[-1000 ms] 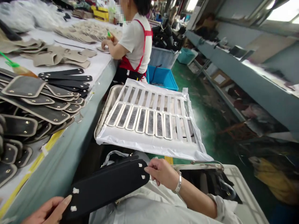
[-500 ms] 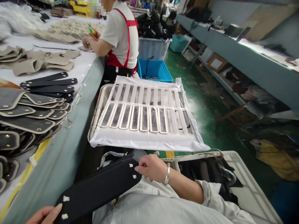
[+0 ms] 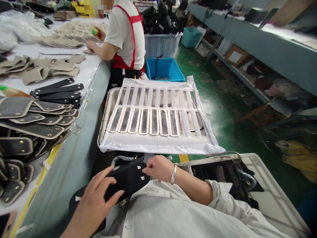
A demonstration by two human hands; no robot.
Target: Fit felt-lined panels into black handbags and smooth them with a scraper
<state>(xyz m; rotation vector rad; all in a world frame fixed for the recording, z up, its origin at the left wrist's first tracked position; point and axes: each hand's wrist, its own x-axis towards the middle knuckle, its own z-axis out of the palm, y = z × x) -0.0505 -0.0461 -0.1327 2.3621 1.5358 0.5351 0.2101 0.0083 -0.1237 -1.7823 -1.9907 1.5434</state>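
Note:
A long black leather-like panel with rounded ends and small white tabs near both ends lies slanting across my lap. The fingertips of my right hand, with a silver bangle at its wrist, pinch the panel's right end beside two tabs. My left hand is over the panel's left half, fingers spread and thumb apart, hiding part of it. Just behind the panel is part of a black bag with a pale, plastic-covered handle. Past my hands, a white slotted frame carries a row of dark pieces with pale borders.
On the left table lie stacked black panels, black straps and beige pieces. A person works at its far part. To my right stands a white crate of black goods; a blue bin is beyond the frame.
My left hand has left the panel's left end and moved right and up over its middle, fingers opening. The right hand keeps its pinch. The view has shifted slightly.

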